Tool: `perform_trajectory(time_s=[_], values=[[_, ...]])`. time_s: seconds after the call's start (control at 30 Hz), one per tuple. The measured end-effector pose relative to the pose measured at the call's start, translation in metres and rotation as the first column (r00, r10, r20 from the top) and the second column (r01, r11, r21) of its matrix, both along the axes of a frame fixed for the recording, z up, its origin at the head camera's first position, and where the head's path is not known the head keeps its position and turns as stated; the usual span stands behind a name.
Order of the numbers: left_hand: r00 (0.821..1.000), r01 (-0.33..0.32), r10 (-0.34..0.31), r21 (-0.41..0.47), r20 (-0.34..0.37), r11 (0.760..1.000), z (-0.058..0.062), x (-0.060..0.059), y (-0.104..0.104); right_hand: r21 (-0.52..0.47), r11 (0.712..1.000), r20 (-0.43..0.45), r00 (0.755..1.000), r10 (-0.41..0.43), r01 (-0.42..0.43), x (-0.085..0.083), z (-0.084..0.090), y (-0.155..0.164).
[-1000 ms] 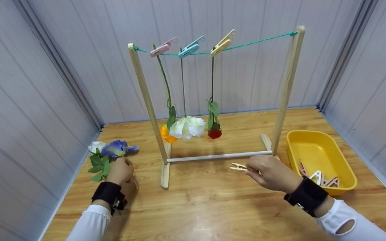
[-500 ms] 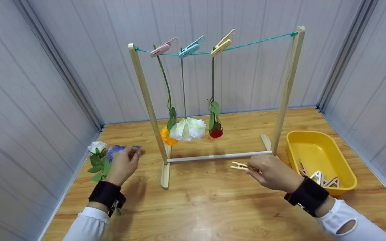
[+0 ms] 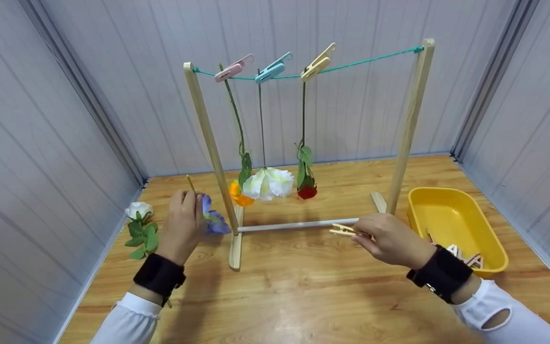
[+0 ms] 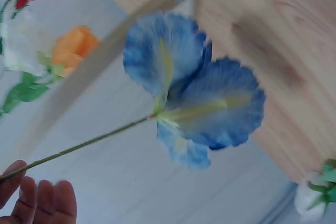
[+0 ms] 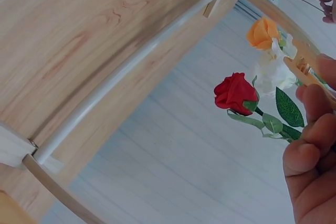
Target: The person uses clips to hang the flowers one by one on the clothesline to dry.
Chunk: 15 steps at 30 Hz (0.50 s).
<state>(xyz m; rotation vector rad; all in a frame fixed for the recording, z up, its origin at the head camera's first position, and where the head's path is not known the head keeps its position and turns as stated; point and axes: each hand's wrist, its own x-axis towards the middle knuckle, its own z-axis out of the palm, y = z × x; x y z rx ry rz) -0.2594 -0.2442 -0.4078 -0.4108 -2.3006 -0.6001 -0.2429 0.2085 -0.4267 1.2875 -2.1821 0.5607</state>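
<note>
Lifted blue flower point(image 3: 214, 220) pinched in left hand point(image 3: 183, 225), bloom half-hidden – right hand point(image 3: 389, 240) fingers point(image 5: 310, 166) pinch peg point(image 3: 343, 231), partly covered

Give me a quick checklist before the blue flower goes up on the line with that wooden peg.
1. Left hand has a grip on the blue flower by its stem: ok, stem pinched, bloom hanging down.
2. Right hand holds the wooden clothespin: ok, pinched at one end, tip pointing left.
3. Free stretch of green line right of the yellow peg: ok, nothing hangs there.
4. Clothespin jaws opened: cannot tell.
5. Stem end long enough above the fingers to clip: ok, a short piece sticks up.
6. Rack standing steady: cannot tell.
</note>
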Motion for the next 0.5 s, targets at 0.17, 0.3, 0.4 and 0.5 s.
perform_trajectory(time_s=[0.17,0.3,0.4,0.5], values=[[0.993,0.11,-0.114,0.091,0.041,0.99,0.011,0.002,0.021,-0.011,1.0,-0.002,1.0,0.001,-0.001,-0.001,0.01,0.002],[0.968,0.192,-0.22,0.214,0.117,0.958,0.013,0.005,0.038,-0.017,1.0,-0.009,1.0,-0.008,0.008,-0.001,0.015,0.004],[0.935,0.244,-0.311,0.326,0.172,0.914,0.015,0.009,0.051,-0.024,1.0,-0.016,1.0,-0.008,0.007,-0.002,0.018,0.005],[0.9,0.275,-0.393,0.449,0.191,0.85,0.016,0.012,0.066,-0.032,0.999,-0.031,0.999,-0.009,0.008,-0.003,0.02,0.007]])
